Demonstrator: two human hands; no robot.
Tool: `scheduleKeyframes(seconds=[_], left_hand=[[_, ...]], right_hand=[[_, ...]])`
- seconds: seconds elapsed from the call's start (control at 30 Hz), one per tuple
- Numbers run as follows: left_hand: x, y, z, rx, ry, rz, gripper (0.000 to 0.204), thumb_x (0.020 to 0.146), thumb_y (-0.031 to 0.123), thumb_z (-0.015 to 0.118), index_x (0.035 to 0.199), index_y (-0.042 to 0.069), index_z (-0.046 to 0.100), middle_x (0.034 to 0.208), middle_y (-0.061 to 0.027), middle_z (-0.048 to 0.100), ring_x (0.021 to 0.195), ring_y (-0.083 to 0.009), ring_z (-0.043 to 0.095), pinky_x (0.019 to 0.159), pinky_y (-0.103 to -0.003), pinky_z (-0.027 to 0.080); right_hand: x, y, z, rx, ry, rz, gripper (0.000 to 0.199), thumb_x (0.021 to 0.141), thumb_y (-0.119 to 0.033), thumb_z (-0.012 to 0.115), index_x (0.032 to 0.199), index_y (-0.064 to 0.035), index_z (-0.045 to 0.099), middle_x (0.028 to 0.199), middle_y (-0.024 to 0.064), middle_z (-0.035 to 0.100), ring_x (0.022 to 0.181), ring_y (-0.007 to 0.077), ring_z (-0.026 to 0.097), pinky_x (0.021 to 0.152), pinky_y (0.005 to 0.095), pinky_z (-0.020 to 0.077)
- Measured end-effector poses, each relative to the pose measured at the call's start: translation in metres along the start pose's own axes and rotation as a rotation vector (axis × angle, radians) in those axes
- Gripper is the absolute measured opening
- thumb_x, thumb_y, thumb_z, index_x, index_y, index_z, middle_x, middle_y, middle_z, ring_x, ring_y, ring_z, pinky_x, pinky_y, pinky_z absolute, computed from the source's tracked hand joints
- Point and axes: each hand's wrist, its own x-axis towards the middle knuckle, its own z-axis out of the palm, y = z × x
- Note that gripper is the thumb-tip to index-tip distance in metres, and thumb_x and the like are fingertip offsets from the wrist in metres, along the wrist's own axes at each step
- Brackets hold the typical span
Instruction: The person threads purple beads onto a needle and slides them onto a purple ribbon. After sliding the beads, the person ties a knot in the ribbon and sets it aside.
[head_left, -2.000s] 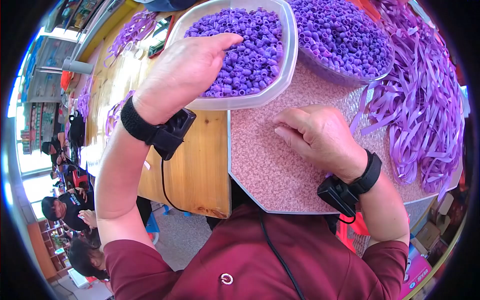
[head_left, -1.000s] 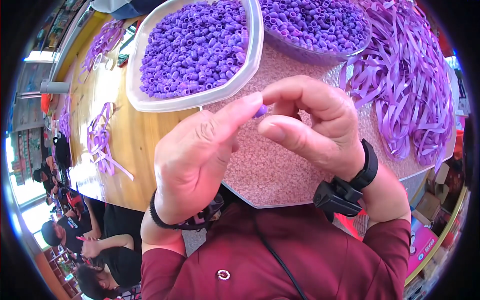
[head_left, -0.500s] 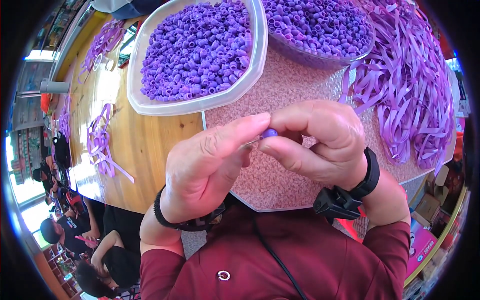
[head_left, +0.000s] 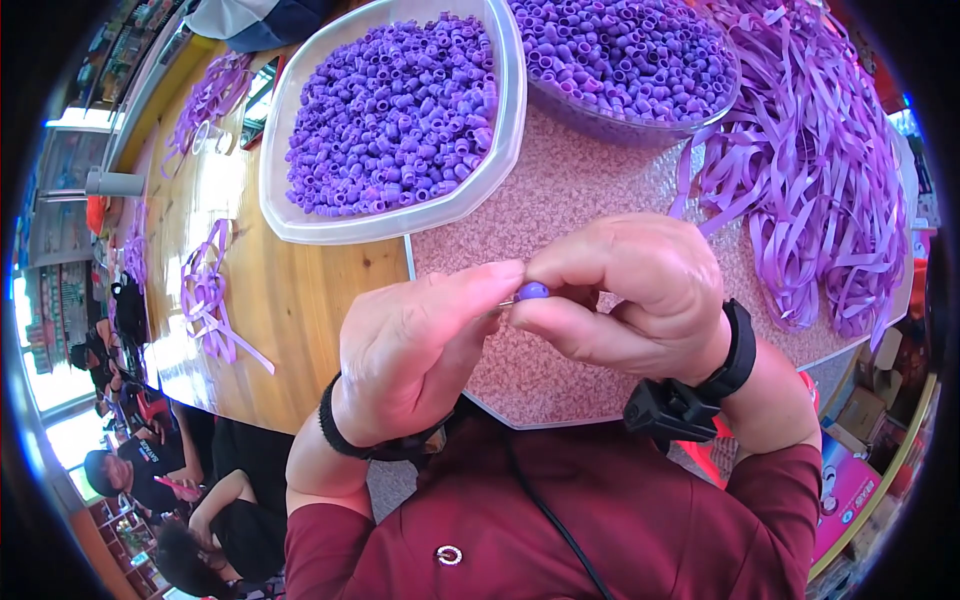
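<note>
My left hand (head_left: pixel 415 345) and my right hand (head_left: pixel 635 290) meet over the pink speckled mat, fingertips nearly touching. Between the right thumb and forefinger I pinch a small purple plastic cap (head_left: pixel 532 291), its rounded side showing. A thin metallic piece (head_left: pixel 507 302) sticks out of the closed left fingers towards the cap; its kind is too small to tell. Beyond my hands stands a white plastic tub (head_left: pixel 395 232) full of purple caps (head_left: pixel 390 120). To its right is a clear bowl (head_left: pixel 640 128) with more of the same caps.
A big heap of purple ribbon straps (head_left: pixel 800 190) covers the right side. More purple ribbon (head_left: pixel 212 300) lies on the wooden table (head_left: pixel 300 330) at left. Two people (head_left: pixel 205 500) sit at the lower left. Boxes (head_left: pixel 860 415) stand low at the right.
The view has shifted slightly, so the tub and table sit a little lower in the picture. Both hands keep the same pinch, with the cap still between them.
</note>
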Motion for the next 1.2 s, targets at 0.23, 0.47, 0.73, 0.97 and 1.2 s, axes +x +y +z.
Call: scheduleKeyframes(seconds=[0.23, 0.47, 0.73, 0.97, 1.2], left_hand=[[-0.001, 0.002, 0.006, -0.037, 0.012, -0.019, 0.032, 0.079, -0.005, 0.053, 0.11, -0.001, 0.052, 0.094, -0.0159, 0.062, 0.07, -0.0251, 0.064, 0.061, -0.03, 0.051], [0.001, 0.0, 0.003, -0.048, 0.021, 0.022, 0.033, 0.077, -0.007, 0.053, 0.11, -0.001, 0.052, 0.091, -0.015, 0.063, 0.069, -0.0249, 0.063, 0.058, -0.03, 0.05], [-0.002, -0.007, 0.003, -0.06, 0.01, 0.031, 0.037, 0.072, -0.01, 0.055, 0.108, -0.002, 0.056, 0.071, -0.01, 0.06, 0.056, -0.0196, 0.057, 0.051, -0.028, 0.046], [-0.002, -0.009, 0.007, -0.089, -0.062, -0.015, 0.037, 0.073, -0.008, 0.055, 0.109, 0.001, 0.057, 0.063, -0.0087, 0.053, 0.051, -0.0202, 0.051, 0.048, -0.029, 0.041], [-0.007, -0.017, 0.014, -0.081, -0.078, -0.048, 0.037, 0.074, -0.006, 0.056, 0.11, 0.006, 0.058, 0.063, -0.0092, 0.051, 0.053, -0.0222, 0.051, 0.049, -0.029, 0.042]], right_hand=[[-0.001, 0.003, 0.005, -0.039, -0.033, -0.042, 0.018, 0.067, -0.012, 0.074, 0.08, -0.0056, 0.063, 0.058, 0.0053, 0.056, 0.046, 0.019, 0.055, 0.042, 0.0284, 0.04], [-0.001, 0.007, 0.008, -0.009, -0.028, -0.104, 0.021, 0.066, -0.011, 0.075, 0.081, -0.0041, 0.061, 0.056, 0.006, 0.055, 0.045, 0.0192, 0.053, 0.041, 0.0294, 0.0379], [0.005, 0.006, -0.009, -0.032, -0.026, -0.099, 0.016, 0.07, -0.011, 0.072, 0.082, -0.0034, 0.064, 0.064, 0.0084, 0.06, 0.051, 0.0188, 0.057, 0.045, 0.0281, 0.0411], [0.02, 0.025, -0.046, -0.653, 0.269, 0.177, 0.014, 0.078, -0.011, 0.062, 0.09, -0.0026, 0.063, 0.073, 0.0065, 0.06, 0.062, 0.0139, 0.055, 0.058, 0.0249, 0.0432], [0.044, 0.041, -0.059, -0.946, 0.099, 0.095, 0.021, 0.077, -0.015, 0.058, 0.093, -0.0033, 0.062, 0.076, 0.0116, 0.057, 0.075, 0.0286, 0.056, 0.067, 0.0362, 0.0433]])
